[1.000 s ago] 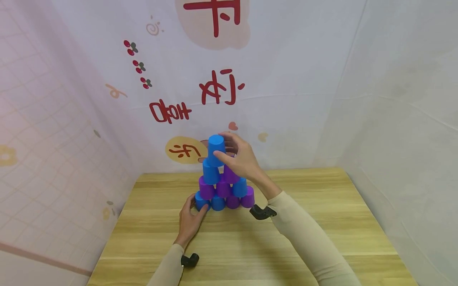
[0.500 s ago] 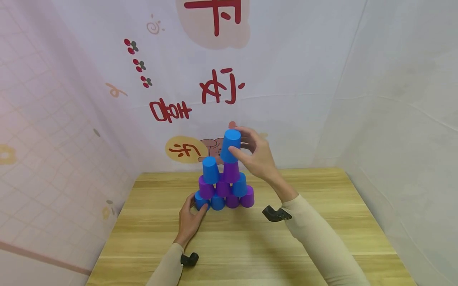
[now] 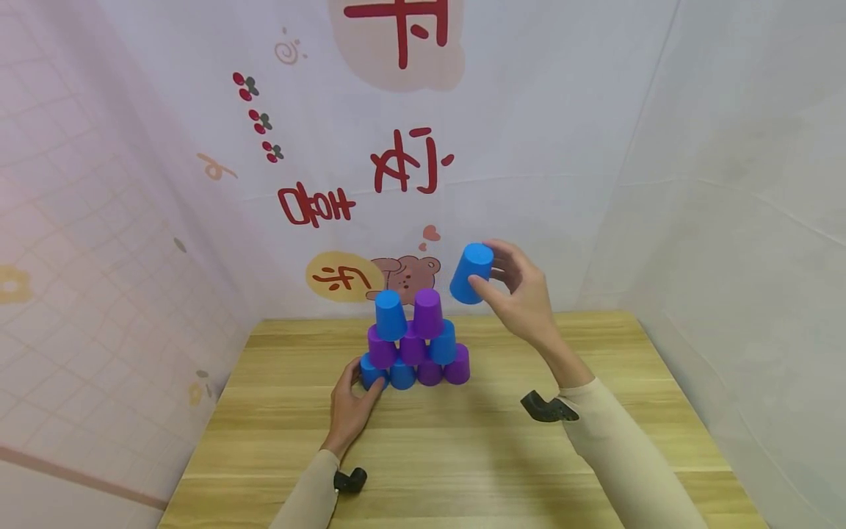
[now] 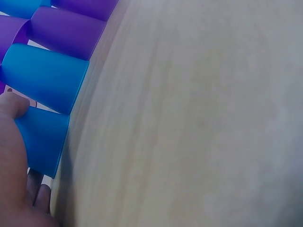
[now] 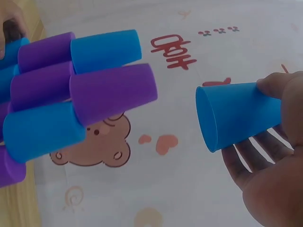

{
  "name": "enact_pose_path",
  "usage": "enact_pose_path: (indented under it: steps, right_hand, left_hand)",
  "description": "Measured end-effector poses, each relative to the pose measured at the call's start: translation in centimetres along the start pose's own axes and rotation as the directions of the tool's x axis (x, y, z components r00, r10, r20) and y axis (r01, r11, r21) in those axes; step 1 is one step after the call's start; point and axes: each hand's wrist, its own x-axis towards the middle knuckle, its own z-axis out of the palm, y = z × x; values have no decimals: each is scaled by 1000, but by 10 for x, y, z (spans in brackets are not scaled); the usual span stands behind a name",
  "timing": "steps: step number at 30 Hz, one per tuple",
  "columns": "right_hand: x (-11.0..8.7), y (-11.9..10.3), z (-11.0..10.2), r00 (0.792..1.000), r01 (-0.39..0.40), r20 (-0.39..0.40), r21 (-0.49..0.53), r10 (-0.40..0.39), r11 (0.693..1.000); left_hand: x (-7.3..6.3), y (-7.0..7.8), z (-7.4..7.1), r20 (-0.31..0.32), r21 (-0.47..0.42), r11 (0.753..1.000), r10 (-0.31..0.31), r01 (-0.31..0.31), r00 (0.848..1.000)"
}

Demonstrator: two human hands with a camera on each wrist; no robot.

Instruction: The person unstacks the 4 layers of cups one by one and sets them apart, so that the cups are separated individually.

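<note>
Head view: right hand [image 3: 526, 300] has a blue cup [image 3: 465, 272] up in the air, right of the pyramid [image 3: 413, 347]!

Look at that grip: thumb on the near side, fingers curled round the back, pinching the blue cup firmly enough, I'd say. It hangs mouth-down but leaning, its long axis slanted, base tipped away from the pyramid and rim angled back toward it. Here's the relation that counts, in my judgement: the rim sits up and to the right of the top purple cup [image 3: 428, 313], near it yet not touching. The right hand is clearly the nearer one; down at the bottom left, the left hand [image 3: 349, 409] has thumb and fingers round the corner blue cup [image 3: 372, 372], well apart from the raised one.
</note>
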Motion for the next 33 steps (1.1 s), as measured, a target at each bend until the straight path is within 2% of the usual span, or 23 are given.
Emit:
enact_pose_path:
  steps: [9,18,28,33]
  right_hand:
    - [-25,30,-23,999,-24,-36,-25,23,999]
    - [-60,77,-34,994,-111,-32,-52,109,992]
    - [-95,124,-40,965,-261,-34,-155,259,953]
    - [-107,136,-42,956,-291,-35,-183,290,939]
  left_hand:
    - [1,1,1,-12,11,1000,12,-12,1000]
    - [0,2,2,-9,4,1000,-5,5,1000]
    - [0,1,5,-39,13,999,36,-35,999]
    - [0,1,3,-13,-16,1000,-15,15,1000]
